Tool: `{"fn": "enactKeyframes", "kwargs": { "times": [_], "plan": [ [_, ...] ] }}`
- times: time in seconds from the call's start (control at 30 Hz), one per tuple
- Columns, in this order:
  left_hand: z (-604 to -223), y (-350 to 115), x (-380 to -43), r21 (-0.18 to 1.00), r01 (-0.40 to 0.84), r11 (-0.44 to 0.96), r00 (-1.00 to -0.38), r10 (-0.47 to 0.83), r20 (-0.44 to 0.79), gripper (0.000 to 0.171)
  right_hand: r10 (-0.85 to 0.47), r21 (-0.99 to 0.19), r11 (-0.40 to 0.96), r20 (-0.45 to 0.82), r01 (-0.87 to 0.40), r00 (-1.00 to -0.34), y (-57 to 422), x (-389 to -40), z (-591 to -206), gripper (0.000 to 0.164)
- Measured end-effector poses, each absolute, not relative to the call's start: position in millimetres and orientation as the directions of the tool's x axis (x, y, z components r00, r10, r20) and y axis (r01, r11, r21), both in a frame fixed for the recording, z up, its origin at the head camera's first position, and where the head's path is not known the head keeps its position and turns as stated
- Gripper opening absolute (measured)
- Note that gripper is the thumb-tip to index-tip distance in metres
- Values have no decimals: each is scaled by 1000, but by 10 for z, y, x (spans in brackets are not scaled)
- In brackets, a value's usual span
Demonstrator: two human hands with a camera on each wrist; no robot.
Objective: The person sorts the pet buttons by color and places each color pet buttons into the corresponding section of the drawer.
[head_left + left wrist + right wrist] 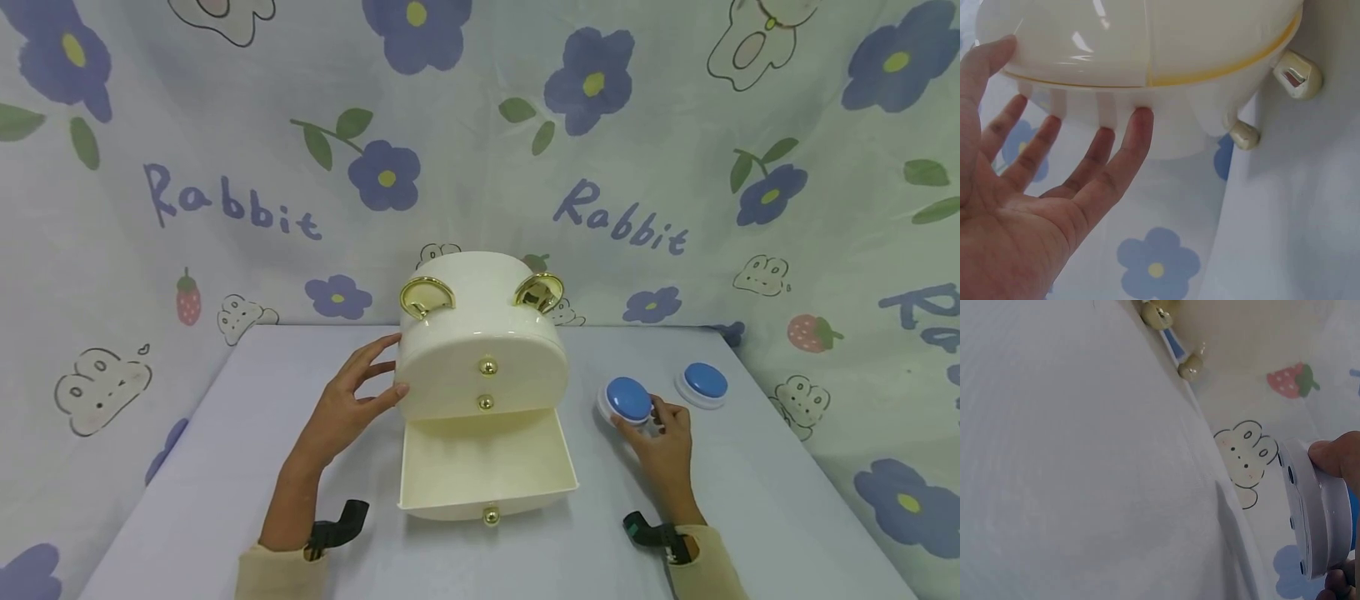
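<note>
A cream storage box (480, 375) with gold ears and gold knobs stands at the middle of the table, its bottom drawer (491, 462) pulled out and bare inside. My left hand (348, 408) is at the box's left side, fingers spread and fingertips right at the wall; the left wrist view shows the thumb at the gold-edged seam. My right hand (663, 446) pinches a round push button (628, 398) with a blue top and white base, to the right of the box. In the right wrist view this push button (1313, 512) is tilted, its base with small dark holes showing.
A second blue and white push button (705, 383) sits on the white table (780, 517) behind and to the right of my right hand. A patterned cloth (480, 225) with flowers and rabbits hangs at the back and sides. Short gold feet (1297, 74) support the box.
</note>
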State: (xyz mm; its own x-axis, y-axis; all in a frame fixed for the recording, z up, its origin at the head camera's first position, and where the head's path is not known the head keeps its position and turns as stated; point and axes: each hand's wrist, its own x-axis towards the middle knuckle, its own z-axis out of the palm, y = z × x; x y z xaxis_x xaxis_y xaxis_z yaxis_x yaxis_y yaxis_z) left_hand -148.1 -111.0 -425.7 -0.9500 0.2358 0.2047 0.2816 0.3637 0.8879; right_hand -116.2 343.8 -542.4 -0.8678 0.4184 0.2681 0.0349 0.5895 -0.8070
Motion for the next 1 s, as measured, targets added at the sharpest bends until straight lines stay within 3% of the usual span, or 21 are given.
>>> {"fn": "enactKeyframes", "kwargs": {
  "times": [1.0],
  "plan": [
    [-4243,-1080,-1409,884,276,376,-953,224,202,67,386,-809,588,275,5,-881,3255,-965,-5378,81]
  ]
}}
